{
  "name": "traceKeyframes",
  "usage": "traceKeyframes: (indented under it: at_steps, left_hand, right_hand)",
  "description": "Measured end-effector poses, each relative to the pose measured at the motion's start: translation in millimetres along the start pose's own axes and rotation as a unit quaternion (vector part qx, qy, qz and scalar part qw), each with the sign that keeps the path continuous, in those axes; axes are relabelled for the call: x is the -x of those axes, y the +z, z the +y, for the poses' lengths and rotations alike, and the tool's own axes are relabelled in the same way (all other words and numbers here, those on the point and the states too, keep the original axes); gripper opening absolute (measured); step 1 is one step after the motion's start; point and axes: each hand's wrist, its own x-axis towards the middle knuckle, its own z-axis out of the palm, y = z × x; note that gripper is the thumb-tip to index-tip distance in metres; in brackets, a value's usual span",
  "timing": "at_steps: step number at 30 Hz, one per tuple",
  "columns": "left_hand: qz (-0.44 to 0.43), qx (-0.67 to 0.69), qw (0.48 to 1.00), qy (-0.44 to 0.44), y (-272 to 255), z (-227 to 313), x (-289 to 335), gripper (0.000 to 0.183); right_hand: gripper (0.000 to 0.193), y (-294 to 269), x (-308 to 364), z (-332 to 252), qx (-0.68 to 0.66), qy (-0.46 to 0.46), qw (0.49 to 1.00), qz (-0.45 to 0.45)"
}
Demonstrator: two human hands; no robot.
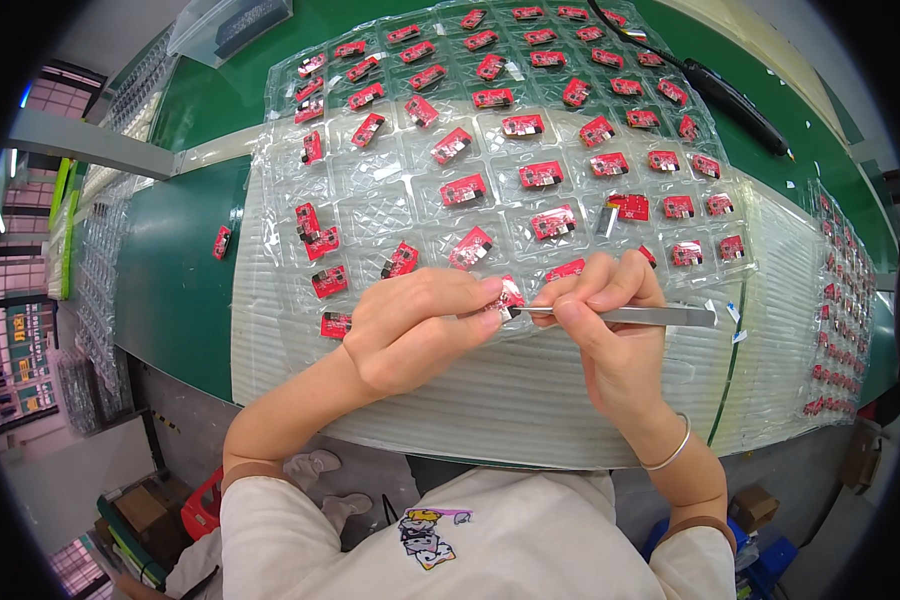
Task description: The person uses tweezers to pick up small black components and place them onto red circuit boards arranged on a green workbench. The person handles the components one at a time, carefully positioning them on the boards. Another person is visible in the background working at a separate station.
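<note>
Between the thumb and fingers of my left hand point(415, 325) is a small red circuit board point(511, 290), held just above the tray's near edge. My right hand point(615, 325) is closed around silver tweezers point(665, 316), whose tips meet the near side of that board. Exactly what the tips grip is too small to make out. Beneath and beyond both hands spreads a transparent plastic tray point(373, 213) with many compartments, most bearing a similar red board. One board point(628, 207) lies with its plain red face up beside a silver and yellow strip.
A black pen-like tool with a cord point(735, 105) lies at the far right. Another board-filled tray point(838, 320) stands along the right edge. One loose red board point(222, 242) rests on the green table point(185, 300) at left. White scraps point(736, 313) lie near my right hand.
</note>
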Motion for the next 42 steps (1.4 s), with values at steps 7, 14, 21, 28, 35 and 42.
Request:
traceKeyframes:
  at_steps: [7,14,21,28,35,42]
  left_hand:
    - [-0.045,-0.003,0.999,-0.029,-15,5,2,0.024]
    - [0.013,-0.001,0.999,-0.043,-11,4,11,0.019]
    - [0.059,-0.025,0.996,-0.059,-11,10,4,0.018]
    - [0.067,-0.022,0.994,-0.081,-9,7,9,0.022]
    - [0.059,0.004,0.993,-0.100,-10,7,11,0.021]
    - [0.055,-0.005,0.991,-0.123,-10,6,10,0.018]
  right_hand:
    - [0.027,12,3,-2,0.038,0.031,0.998,0.051]
    - [0.024,19,4,1,0.038,0.025,0.994,0.095]
    - [0.013,1,7,1,0.091,0.001,0.994,0.066]
    - [0.007,-1,7,-1,0.173,0.005,0.984,0.042]
    - [0.005,4,7,-2,0.151,0.012,0.988,0.017]
    - [0.001,-5,6,3,0.148,0.011,0.989,0.022]
